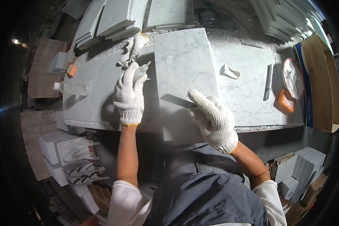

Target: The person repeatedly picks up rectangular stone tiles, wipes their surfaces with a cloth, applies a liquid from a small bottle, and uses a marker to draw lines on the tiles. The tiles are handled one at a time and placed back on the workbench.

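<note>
A pale grey-veined marble tile (186,67) lies in front of me, its near end reaching past the bench edge. A small round whitish spot shows on its far part. My left hand (128,100), in a white knit glove, is closed around a small white squeeze bottle (140,72) with a pointed nozzle, left of the tile. My right hand (216,126), gloved too, grips a flat scraper blade (176,101) over the tile's near half; its handle is hidden in the glove. A crumpled white glove (137,47) lies beyond my left hand.
Marble slabs form the bench top (248,101). On it are a clear bottle (77,89), a white scrap (231,71), metal strips (268,83), a round white-filled container (293,78) and an orange box (286,101). Tile stacks (120,17) stand behind, a cardboard box (322,83) right.
</note>
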A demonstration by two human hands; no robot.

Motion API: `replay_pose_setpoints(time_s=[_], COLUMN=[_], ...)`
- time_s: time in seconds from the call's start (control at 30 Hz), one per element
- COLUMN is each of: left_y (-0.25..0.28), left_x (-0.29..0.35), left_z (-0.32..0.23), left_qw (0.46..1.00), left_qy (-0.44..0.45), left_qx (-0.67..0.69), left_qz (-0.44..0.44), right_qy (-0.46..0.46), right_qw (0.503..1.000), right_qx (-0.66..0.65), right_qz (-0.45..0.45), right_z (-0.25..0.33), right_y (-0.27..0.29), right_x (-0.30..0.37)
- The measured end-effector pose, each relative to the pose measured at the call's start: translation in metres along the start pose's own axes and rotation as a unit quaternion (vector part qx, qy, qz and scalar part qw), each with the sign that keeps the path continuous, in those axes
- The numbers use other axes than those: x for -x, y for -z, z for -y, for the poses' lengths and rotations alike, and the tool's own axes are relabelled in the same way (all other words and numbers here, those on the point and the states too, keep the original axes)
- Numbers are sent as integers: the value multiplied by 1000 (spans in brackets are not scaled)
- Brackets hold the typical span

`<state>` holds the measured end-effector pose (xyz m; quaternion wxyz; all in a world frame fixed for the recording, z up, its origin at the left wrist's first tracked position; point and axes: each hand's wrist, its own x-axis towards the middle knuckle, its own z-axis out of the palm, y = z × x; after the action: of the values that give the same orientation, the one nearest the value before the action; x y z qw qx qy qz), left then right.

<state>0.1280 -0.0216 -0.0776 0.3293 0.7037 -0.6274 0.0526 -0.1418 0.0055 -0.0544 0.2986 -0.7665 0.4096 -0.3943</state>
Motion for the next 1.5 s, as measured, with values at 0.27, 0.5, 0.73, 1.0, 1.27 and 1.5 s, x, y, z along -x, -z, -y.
replay_pose_setpoints(time_s=[0.27, 0.5, 0.73, 1.0, 1.27, 1.5], left_y=[5, -5, -10, -10, -11, -11], left_x=[-7, -13, -16, -18, -18, -17], left_z=[-16, -16, -15, -16, -16, -16], left_qw=[979, 959, 948, 943, 933, 934], left_qy=[-43, -86, -122, -139, -144, -135], left_qx=[-199, -269, -292, -301, -328, -330], left_qz=[17, -9, -27, -38, -40, -31], right_qy=[-19, -31, -32, -30, -36, -40], right_qw=[999, 998, 998, 998, 998, 998], right_qx=[-45, -51, -53, -47, -49, -43], right_qz=[-7, -6, -8, -9, 0, 2], right_z=[-3, -5, -5, -6, -6, -6], right_y=[1, 3, 3, 4, 5, 4], right_x=[0, 2, 1, 1, 1, 2])
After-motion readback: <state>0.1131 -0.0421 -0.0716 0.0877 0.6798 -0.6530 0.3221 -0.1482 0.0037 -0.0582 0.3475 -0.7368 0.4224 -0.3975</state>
